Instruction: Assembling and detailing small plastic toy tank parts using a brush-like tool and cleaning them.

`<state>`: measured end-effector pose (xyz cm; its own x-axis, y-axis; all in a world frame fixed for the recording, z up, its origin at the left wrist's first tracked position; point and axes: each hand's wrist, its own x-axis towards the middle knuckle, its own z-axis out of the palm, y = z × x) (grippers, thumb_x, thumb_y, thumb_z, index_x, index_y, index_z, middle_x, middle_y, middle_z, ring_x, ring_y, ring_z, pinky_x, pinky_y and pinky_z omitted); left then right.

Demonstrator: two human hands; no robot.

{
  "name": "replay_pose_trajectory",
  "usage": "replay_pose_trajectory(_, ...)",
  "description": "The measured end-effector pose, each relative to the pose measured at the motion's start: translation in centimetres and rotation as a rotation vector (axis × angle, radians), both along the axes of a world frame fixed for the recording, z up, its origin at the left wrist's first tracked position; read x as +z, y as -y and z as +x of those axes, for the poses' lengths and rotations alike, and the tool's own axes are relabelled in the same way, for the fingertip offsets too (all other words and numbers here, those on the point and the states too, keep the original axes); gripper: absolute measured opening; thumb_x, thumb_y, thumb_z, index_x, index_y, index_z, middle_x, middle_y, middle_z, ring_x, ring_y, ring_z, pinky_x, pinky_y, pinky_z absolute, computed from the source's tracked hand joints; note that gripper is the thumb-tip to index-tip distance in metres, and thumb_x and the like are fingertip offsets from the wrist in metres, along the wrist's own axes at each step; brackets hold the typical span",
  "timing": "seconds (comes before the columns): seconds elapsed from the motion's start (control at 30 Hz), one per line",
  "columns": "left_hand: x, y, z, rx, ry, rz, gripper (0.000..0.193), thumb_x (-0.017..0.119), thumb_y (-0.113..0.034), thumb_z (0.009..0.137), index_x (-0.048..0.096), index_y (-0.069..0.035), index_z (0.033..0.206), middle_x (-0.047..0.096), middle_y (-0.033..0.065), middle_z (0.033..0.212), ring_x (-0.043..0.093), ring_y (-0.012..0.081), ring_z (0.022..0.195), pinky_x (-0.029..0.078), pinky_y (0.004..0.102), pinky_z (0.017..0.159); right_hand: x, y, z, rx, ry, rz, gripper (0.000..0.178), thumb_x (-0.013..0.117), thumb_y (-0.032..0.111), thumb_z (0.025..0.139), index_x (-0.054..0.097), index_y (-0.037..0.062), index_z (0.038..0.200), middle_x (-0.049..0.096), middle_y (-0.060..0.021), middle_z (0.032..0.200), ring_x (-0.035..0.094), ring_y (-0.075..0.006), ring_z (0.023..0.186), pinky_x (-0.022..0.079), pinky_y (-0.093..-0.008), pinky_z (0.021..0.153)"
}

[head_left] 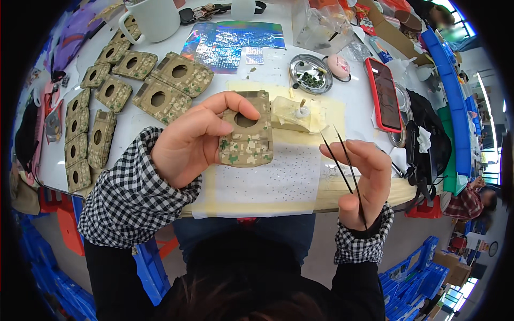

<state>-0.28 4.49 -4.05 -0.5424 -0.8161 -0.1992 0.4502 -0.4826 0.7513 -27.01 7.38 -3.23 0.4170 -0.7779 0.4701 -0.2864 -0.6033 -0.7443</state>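
Over the white table [160,123], from the head camera, I am seeing my left hand [190,142] gripping a camouflage fabric case [247,134] with a round hole near its top, thumb lying across the upper edge beside the hole and fingers clenched behind it, so the piece is hanging just above a white sheet dotted with tiny specks [278,176]. My right hand [364,176] is pinching a pair of thin black tweezers [342,160], their two tips pointing up and leftward, spread slightly and carrying nothing that I can make out. Behind the case a small white cup with a stick in it [303,111] is sitting on yellowish paper. More matching camouflage pieces [176,80] are lying in rows to the left, near a white mug [152,18]. Further back I am noticing a holographic foil sheet [230,40], a round metal dish holding dark green bits [310,73], and a red-cased phone [385,93] on the right.
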Motion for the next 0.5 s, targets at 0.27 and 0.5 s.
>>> replay_pose_trajectory(0.27, -0.4, 0.2, 0.0, 0.046, 0.002, -0.003, 0.031, 0.047, -0.016, 0.079, 0.047, -0.002, 0.107, 0.046, 0.0254, 0.124, 0.057, 0.0353, 0.102, 0.045, 0.0431, 0.092, -1.4, 0.1, -0.4, -0.075, 0.004, 0.087, 0.041, 0.077, 0.005, 0.068, 0.057, -0.0006, 0.104, 0.061, -0.0139, 0.099, 0.061, -0.0225, 0.088, 0.051, -0.0302, 0.075)
replay_pose_trajectory(0.5, -0.7, 0.3, 0.2, 0.048, 0.0, -0.024, 0.029, 0.043, -0.014, 0.081, 0.048, -0.003, 0.107, 0.046, 0.0253, 0.124, 0.054, 0.0327, 0.108, 0.043, 0.0434, 0.094, -1.6, 1.0, -0.8, -0.056, 0.122, 0.149, 0.025, 0.074, 0.006, 0.069, 0.066, -0.0015, 0.092, 0.067, -0.0106, 0.085, 0.06, -0.0204, 0.079, 0.047, -0.0293, 0.071)
